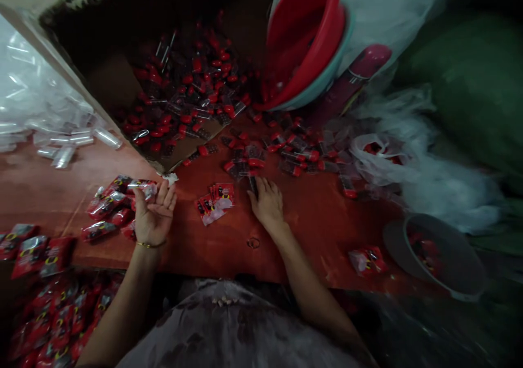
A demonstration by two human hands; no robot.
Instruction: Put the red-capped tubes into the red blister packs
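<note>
Just past the fingertips of the right hand, on their far side, I see the near edge of the loose red-capped tubes. One dark tube lies at the left of those fingers, beside the thumb. Its long axis looks to me to run far to near, roughly along the fingers' reach. That hand is palm down, fingers side by side, thumb set apart to the left; from my view I cannot tell whether it grips the tube or merely lies next to it.

Clearly the right is the nearer hand. I have the left hand well apart from the tube, palm up, fingers spread, beside the red packets. Between both hands, overlapping red cards rest on the table.
</note>
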